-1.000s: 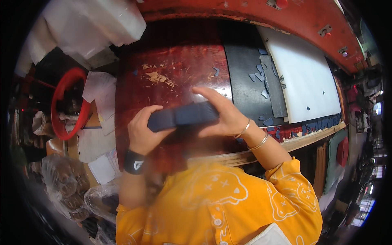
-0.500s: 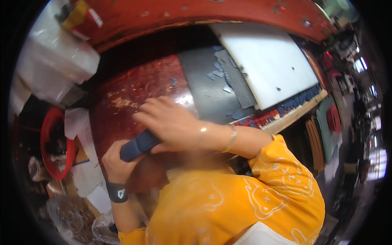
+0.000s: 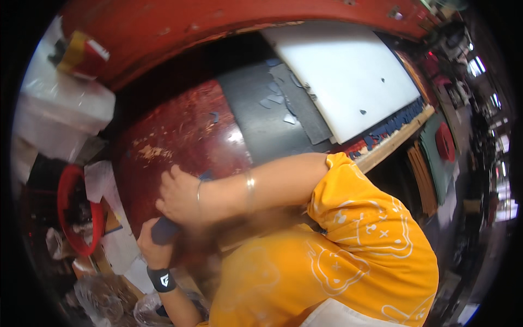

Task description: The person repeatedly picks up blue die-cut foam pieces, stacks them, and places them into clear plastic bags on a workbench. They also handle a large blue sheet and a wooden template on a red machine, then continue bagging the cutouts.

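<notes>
My left hand (image 3: 153,241), with a black wristband, is closed round a dark blue block (image 3: 165,231) that looks like a stack of thin flat pieces. Just beyond that block, my right hand (image 3: 182,197) is turned palm down, its fingers slightly apart and bent. The right thumb and the underside of this hand are hidden, so contact with the block cannot be made out. A small blue scrap (image 3: 206,175) shows beside the right wrist, above the worn red tabletop (image 3: 180,131).
A white board (image 3: 343,76) lies at the back right, with dark blue pieces (image 3: 395,128) lined along its near edge. Blue scraps (image 3: 272,100) lie on the black sheet (image 3: 245,109). At the left are a red round rim (image 3: 65,210) and a plastic-wrapped pile (image 3: 68,103).
My right hand has moved left and nearer to me, its forearm now lying lower across the tabletop. The left hand has gone slightly down with the blue block. The whole view has shifted a little.
</notes>
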The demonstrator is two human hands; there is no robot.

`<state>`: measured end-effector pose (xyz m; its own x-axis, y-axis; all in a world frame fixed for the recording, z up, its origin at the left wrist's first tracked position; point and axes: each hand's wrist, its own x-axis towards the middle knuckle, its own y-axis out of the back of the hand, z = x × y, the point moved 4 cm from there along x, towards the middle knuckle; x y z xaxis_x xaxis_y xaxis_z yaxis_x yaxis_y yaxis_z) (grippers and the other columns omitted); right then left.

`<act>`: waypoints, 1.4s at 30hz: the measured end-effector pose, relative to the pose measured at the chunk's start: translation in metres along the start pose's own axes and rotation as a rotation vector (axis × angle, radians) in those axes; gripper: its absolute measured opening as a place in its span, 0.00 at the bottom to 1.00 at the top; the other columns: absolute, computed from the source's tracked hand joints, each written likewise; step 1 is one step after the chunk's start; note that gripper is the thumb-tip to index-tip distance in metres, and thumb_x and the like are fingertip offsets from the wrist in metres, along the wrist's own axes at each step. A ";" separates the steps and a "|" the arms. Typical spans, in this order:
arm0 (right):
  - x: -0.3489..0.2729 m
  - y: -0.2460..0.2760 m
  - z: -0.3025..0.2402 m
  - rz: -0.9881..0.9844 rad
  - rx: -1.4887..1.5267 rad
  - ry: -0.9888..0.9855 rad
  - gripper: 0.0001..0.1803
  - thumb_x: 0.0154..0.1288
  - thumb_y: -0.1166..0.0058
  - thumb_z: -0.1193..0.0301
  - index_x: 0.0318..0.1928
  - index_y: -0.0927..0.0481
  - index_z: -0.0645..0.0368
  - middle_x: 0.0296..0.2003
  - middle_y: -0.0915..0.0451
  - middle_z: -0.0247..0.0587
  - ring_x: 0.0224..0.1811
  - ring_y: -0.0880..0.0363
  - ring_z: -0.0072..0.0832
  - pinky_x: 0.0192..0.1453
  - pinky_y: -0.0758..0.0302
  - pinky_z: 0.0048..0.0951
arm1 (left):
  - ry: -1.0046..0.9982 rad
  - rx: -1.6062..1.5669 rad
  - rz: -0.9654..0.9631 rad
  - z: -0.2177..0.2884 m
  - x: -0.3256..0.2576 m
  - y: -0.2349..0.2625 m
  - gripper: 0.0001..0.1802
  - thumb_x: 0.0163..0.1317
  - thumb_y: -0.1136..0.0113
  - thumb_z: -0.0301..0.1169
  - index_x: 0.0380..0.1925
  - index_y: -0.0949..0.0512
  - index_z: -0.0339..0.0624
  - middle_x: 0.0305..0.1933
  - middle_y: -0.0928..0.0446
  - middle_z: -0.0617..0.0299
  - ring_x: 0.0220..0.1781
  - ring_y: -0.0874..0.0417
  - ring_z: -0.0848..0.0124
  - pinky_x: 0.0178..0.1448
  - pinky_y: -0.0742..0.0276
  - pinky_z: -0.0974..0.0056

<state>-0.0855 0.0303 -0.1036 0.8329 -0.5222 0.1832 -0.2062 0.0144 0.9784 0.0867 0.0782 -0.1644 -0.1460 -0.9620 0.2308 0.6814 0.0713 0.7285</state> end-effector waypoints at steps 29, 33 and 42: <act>0.144 -0.092 -0.320 -1.619 1.449 -0.302 0.29 0.57 0.37 0.67 0.57 0.28 0.67 0.46 0.20 0.45 0.42 0.18 0.31 0.46 0.22 0.29 | 0.996 -0.429 0.843 -0.146 -0.406 0.033 0.25 0.64 0.48 0.26 0.63 0.34 0.43 0.42 0.21 0.49 0.39 0.17 0.65 0.42 0.23 0.60; 0.136 -0.144 -0.352 -1.821 1.379 -0.505 0.25 0.62 0.42 0.67 0.59 0.28 0.61 0.47 0.20 0.43 0.44 0.19 0.34 0.42 0.19 0.35 | 1.080 -0.827 1.632 -0.173 -0.457 0.027 0.27 0.66 0.51 0.24 0.66 0.40 0.43 0.37 0.25 0.58 0.32 0.26 0.76 0.36 0.27 0.69; 0.139 -0.221 -0.423 -1.778 1.388 -0.490 0.20 0.63 0.43 0.63 0.49 0.26 0.66 0.41 0.20 0.51 0.39 0.19 0.39 0.44 0.17 0.38 | 1.563 0.072 0.740 -0.114 -0.477 0.043 0.20 0.60 0.49 0.28 0.53 0.29 0.34 0.45 0.22 0.41 0.51 0.22 0.48 0.56 0.27 0.51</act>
<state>0.2935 0.3154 -0.2538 0.4223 0.5505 -0.7201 0.0509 -0.8076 -0.5875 0.2677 0.5098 -0.3169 0.9649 -0.0447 -0.2589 0.2403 0.5488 0.8007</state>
